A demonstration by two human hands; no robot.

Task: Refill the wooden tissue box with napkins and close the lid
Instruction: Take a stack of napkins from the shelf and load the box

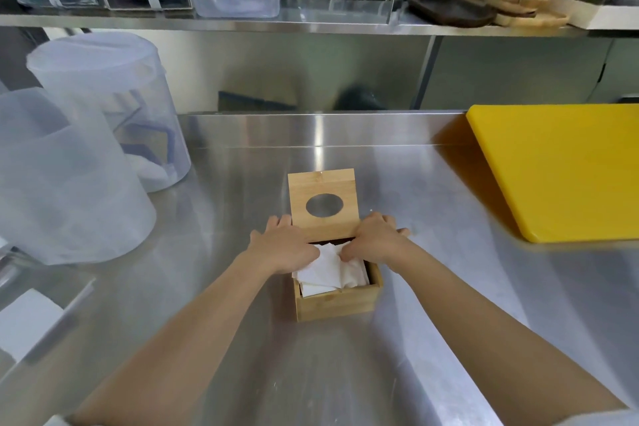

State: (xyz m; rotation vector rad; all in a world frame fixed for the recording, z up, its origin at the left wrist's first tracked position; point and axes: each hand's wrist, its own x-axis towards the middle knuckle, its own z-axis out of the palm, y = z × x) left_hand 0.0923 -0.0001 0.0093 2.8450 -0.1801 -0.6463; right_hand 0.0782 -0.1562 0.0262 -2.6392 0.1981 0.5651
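Note:
A small wooden tissue box (337, 303) stands on the steel counter in the middle of the view. Its hinged lid (323, 190), with an oval hole, is raised and leans back. White napkins (328, 270) fill the box and rise slightly above its rim. My left hand (283, 245) rests over the box's left side, its fingers down on the napkins. My right hand (375, 240) lies over the right side, fingertips curled onto the napkins near the lid's hinge edge. Both palms face down, and neither hand touches the lid's top edge.
Two large translucent plastic containers (69, 162) stand at the left. A yellow cutting board (560, 166) lies at the right. A white sheet in a clear holder (31, 325) sits at the near left. A steel shelf (311, 24) above carries boxes and wooden trays.

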